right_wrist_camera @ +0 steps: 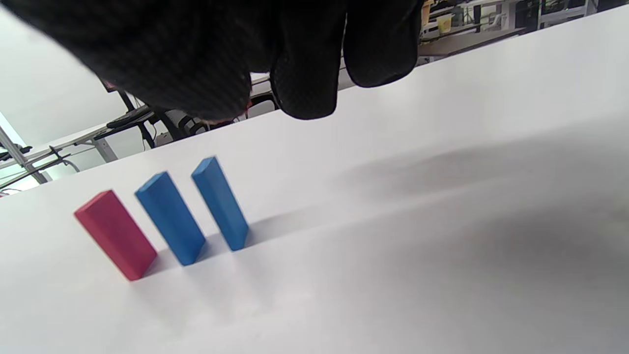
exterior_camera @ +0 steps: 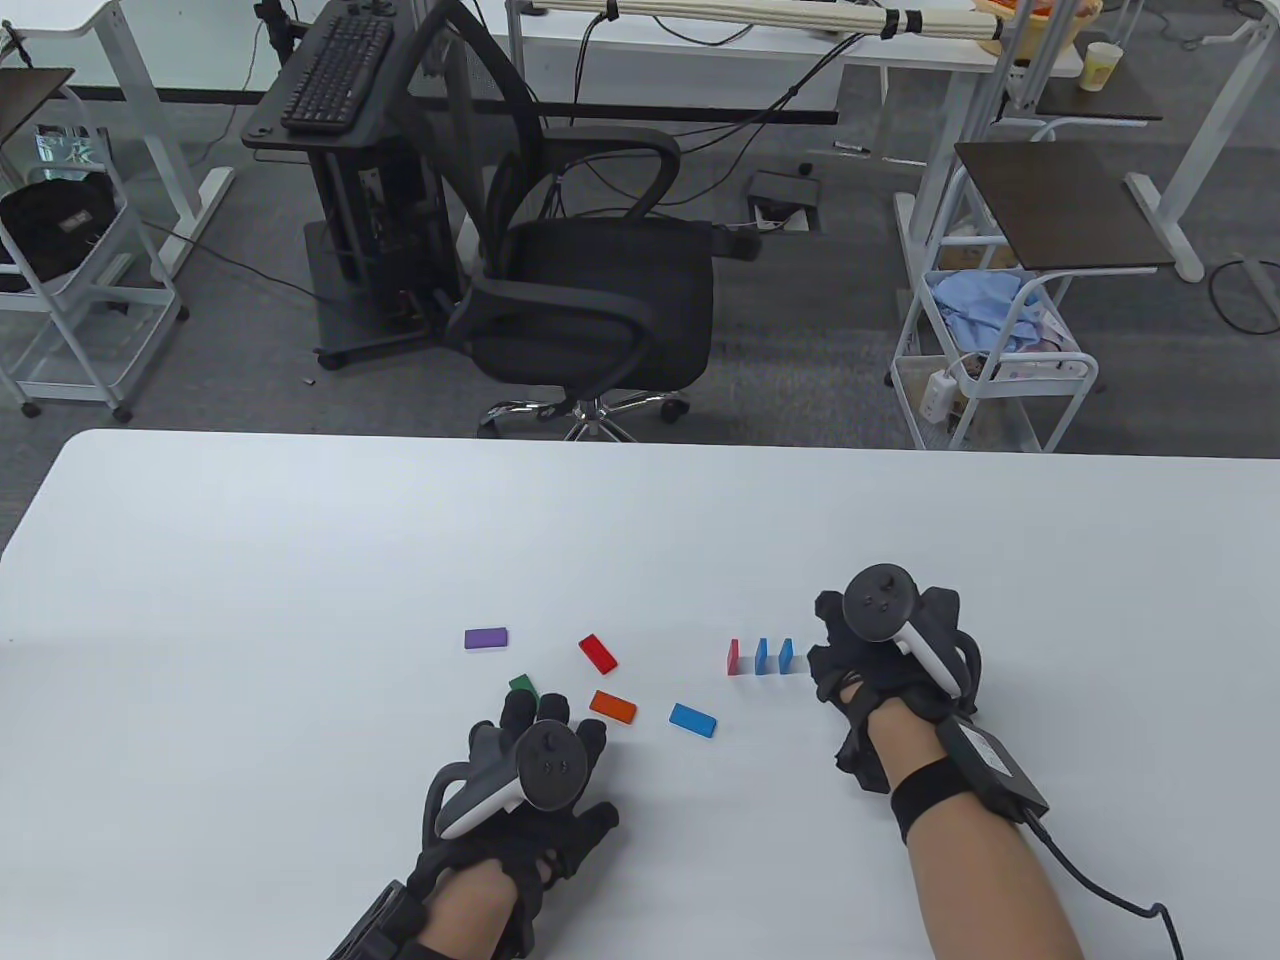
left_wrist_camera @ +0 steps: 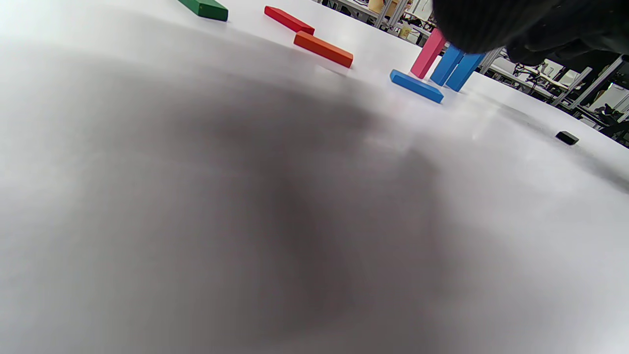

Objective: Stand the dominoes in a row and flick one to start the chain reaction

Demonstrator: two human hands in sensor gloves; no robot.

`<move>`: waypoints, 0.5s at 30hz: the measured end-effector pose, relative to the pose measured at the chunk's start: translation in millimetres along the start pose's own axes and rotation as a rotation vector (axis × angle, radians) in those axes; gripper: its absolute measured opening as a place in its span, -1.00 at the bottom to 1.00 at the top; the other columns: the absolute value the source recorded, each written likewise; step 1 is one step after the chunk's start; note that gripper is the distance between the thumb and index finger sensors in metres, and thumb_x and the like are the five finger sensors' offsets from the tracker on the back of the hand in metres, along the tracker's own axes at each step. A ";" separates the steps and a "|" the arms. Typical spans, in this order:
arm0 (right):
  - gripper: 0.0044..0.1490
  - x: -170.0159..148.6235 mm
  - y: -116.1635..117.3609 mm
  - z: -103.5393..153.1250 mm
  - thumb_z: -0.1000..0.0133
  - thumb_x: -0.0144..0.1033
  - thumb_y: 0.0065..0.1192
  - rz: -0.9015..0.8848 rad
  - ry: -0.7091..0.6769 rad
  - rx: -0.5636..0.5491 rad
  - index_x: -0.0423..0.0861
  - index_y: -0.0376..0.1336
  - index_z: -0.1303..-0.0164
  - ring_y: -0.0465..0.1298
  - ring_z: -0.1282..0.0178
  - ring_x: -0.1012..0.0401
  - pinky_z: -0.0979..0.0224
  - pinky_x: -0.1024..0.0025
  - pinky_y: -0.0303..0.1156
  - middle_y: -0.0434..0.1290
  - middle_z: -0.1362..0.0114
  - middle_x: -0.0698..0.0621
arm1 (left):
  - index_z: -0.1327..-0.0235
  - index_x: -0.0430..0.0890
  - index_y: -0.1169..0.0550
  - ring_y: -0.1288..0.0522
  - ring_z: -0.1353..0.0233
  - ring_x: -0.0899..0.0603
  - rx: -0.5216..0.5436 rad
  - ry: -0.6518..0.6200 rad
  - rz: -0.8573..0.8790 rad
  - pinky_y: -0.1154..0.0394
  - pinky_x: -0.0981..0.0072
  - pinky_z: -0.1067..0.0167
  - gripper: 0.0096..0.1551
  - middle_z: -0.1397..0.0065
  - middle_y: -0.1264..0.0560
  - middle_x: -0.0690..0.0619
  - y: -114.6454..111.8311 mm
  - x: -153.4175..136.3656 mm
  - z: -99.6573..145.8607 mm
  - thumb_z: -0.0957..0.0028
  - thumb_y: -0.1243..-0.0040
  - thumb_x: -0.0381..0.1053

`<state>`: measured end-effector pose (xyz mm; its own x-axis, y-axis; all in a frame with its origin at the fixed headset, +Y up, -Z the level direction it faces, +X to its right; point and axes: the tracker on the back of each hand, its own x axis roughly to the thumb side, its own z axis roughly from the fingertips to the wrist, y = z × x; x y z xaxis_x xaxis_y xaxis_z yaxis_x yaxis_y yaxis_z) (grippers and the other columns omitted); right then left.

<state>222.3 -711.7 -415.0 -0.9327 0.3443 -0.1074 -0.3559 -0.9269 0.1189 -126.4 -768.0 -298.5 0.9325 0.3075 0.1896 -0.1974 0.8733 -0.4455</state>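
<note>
Three dominoes stand in a short row: a pink one (exterior_camera: 733,657) (right_wrist_camera: 115,235), then two blue ones (exterior_camera: 762,655) (exterior_camera: 787,653) (right_wrist_camera: 170,218) (right_wrist_camera: 220,203). My right hand (exterior_camera: 825,662) hovers just right of the row. Its gloved fingers (right_wrist_camera: 304,93) hang loosely curled and hold nothing. Lying flat on the table are a purple (exterior_camera: 487,637), a red (exterior_camera: 597,652), an orange (exterior_camera: 613,707) (left_wrist_camera: 323,49), a blue (exterior_camera: 693,719) (left_wrist_camera: 416,86) and a green domino (exterior_camera: 522,686) (left_wrist_camera: 204,7). My left hand (exterior_camera: 545,715) rests near the green and orange ones, fingers stretched forward, gripping nothing.
The white table (exterior_camera: 300,560) runs wide to the left and far side. A small black object (left_wrist_camera: 566,137) lies on it in the left wrist view. Beyond the far edge stand an office chair (exterior_camera: 590,290) and a wire cart (exterior_camera: 990,350).
</note>
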 end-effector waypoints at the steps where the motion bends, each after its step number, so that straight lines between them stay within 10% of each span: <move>1: -0.24 -4.1 -4.7 2.2 -0.08 -0.19 0.43 -0.004 0.006 -0.008 -0.04 0.11 -0.41 0.24 -0.49 -0.20 -0.59 -0.33 -0.14 0.39 -0.43 -0.12 | -0.54 0.10 0.12 0.63 -0.51 -0.29 0.002 0.000 0.000 0.50 -0.42 -0.33 -0.04 -0.60 0.49 -0.07 0.0 0.0 0.0 -0.02 0.01 0.36; 15: -0.22 -72.7 -30.3 21.8 -0.07 -0.13 0.45 0.000 0.158 -0.020 -0.06 0.11 -0.41 0.24 -0.50 -0.21 -0.60 -0.33 -0.13 0.40 -0.45 -0.13 | -0.54 0.10 0.11 0.63 -0.51 -0.29 0.000 0.004 -0.006 0.50 -0.42 -0.34 -0.04 -0.60 0.49 -0.07 -0.5 -0.1 0.3 -0.02 0.02 0.36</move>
<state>299.6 -705.4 -389.3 -0.9112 0.3184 -0.2613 -0.3534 -0.9302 0.0990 -126.5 -768.4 -297.9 0.9348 0.3008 0.1888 -0.1917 0.8749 -0.4448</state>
